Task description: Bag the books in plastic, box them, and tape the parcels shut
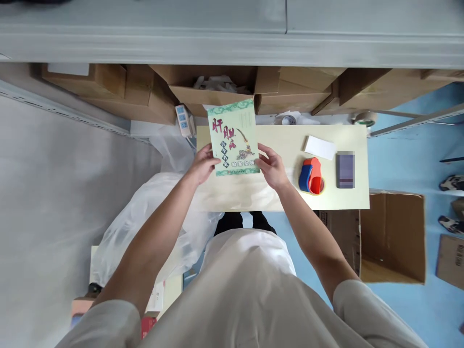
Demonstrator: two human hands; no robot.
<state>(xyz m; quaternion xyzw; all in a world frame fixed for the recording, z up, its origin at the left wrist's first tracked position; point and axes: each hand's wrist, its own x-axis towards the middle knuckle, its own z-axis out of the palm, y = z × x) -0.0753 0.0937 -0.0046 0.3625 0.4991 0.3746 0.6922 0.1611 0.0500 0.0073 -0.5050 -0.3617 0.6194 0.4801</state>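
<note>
I see the left hand (203, 165) and right hand (272, 167) gripping a pale green book (232, 137) by its lower side edges. The book sits between them, just above the frame's centre; beyond it, at upper centre, is an open carton (190, 94).

The book (234, 140) is pale green, banded in patterned darker green; right of it, a red-and-blue tape dispenser (311, 175), white box (320, 147).

Bright, even light; soft shadows on bench (353, 199), dimmer under shelf (181, 46). Wide-angle stretch toward edges, shelf slightly soft. Booklet (232, 133) title sharp enough. Dark rectangular item (345, 169) pixelated.
</note>
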